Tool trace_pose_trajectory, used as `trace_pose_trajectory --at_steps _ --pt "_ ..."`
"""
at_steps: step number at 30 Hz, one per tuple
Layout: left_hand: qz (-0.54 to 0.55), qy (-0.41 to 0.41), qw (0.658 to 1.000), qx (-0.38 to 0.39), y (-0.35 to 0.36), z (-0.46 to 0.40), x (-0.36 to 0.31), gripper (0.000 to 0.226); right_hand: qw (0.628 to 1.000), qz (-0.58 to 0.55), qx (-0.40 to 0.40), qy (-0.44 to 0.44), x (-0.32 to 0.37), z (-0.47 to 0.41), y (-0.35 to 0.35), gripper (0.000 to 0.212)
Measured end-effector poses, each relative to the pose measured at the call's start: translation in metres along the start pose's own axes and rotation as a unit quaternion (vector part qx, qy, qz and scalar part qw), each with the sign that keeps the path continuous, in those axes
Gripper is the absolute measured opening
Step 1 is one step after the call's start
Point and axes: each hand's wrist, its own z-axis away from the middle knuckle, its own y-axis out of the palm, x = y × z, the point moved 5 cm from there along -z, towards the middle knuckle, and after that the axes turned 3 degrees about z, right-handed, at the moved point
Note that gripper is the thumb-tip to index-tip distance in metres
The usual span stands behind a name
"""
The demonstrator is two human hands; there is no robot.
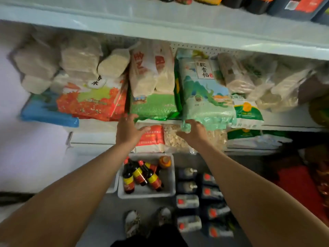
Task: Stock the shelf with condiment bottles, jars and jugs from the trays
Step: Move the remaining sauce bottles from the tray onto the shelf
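**Hands at the rice-bag shelf, bottle tray below**

The right hand (193, 130) grips the lower corner of the pale green plastic rice bag (204, 90), fingers curled round its bottom edge where the bag overhangs the white metal shelf (99, 125). The left hand (129, 129) is spread, fingers straight, its tips reaching the bottom edge of the green-and-white rice bag (153, 102) at the 11 o'clock side of the right hand. Neither hand holds a condiment container.

Probable reason for this hold: the two bags project past the shelf lip, and gripping one while bracing the other allows them to be pushed back or squared. This is a judgement; the frame is motion-blurred.

Task items lie well below both hands, toward 6 o'clock:
- The white plastic tray (169, 191) stands on the floor directly under the left forearm. It holds dark sauce bottles with red-and-yellow labels (138, 175), lying tilted against each other, and one orange-capped bottle (164, 162) at the tray's 1 o'clock corner.
- The dark jugs with red labels (210, 193) stand in rows on the floor just beside the tray, at its 3 o'clock side, below the right forearm.

The tray is still loaded, so stocking is judged incomplete.
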Motion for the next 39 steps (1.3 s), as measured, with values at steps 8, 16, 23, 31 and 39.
trace_pose_trajectory --at_steps 8,16,23,31,39 --pt "-0.002 -0.085 0.993 0.085 0.122 0.023 0.096 0.062 0.993 0.004 0.099 0.063 -0.115 -0.025 0.13 0.054" --pt "-0.002 -0.094 0.987 0.133 0.265 -0.023 0.2 0.059 0.989 -0.068 0.062 0.113 -0.22 -0.081 0.292 0.054" --pt "-0.008 -0.093 0.974 0.204 0.383 -0.041 0.295 0.063 0.985 -0.116 0.059 0.114 -0.286 -0.118 0.413 0.047" --pt "-0.01 -0.06 0.965 0.254 0.468 -0.077 0.351 0.075 0.975 -0.178 0.076 0.107 -0.328 -0.169 0.485 0.058" --pt "0.008 -0.03 0.95 0.31 0.507 -0.107 0.35 0.086 0.964 -0.24 0.096 0.065 -0.329 -0.2 0.519 0.055"
